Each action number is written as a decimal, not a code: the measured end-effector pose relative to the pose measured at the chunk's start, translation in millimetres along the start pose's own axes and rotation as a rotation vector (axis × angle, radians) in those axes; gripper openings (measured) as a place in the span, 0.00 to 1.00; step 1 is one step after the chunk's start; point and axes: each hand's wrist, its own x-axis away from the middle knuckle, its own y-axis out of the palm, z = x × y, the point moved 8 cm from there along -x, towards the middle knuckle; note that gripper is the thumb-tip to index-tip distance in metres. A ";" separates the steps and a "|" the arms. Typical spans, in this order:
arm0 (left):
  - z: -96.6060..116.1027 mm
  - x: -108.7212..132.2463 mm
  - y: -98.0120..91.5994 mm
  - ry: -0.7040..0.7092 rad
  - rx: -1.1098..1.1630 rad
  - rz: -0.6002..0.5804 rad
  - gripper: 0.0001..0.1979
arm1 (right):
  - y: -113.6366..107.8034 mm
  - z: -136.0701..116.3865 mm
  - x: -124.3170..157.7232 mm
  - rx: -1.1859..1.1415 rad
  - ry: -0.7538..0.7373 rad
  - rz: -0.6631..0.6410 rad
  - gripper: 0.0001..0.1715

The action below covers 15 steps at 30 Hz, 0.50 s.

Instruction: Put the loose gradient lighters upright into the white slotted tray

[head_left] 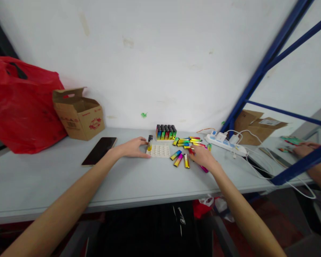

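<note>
My left hand (135,147) is curved around the left end of a white tray (160,151) with rows of holes, its thumb at the near corner and its fingers by the standing lighters (150,141). These few lighters, with black tops, stand upright in the tray's left end. To the right, my right hand (203,156) is over a loose pile of shiny multicoloured lighters (186,142), fingertips closed on a red lighter (191,151); its far end is hidden by the hand. Several lighters (178,160) lie flat between the tray and that hand.
Behind the tray stands a full block of upright lighters (166,132). A phone (99,151), an open cardboard box (80,116) and a red bag (24,107) are left. Right are a power strip (226,143) with cables, a blue frame post (256,78) and another person's hand (306,149).
</note>
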 end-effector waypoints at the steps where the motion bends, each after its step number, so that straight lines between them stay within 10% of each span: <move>1: 3.2 -0.2 0.9 0.006 0.005 0.011 0.44 | -1.5 2.5 -3.7 -0.026 -0.015 -0.008 0.17; 8: 26.4 -5.3 12.8 0.046 0.024 0.112 0.40 | -13.9 21.6 -6.5 -0.806 -0.092 0.037 0.13; 15: 35.2 -11.6 25.9 0.052 0.087 0.233 0.34 | -21.1 -44.1 -49.8 -1.420 -0.091 -0.025 0.26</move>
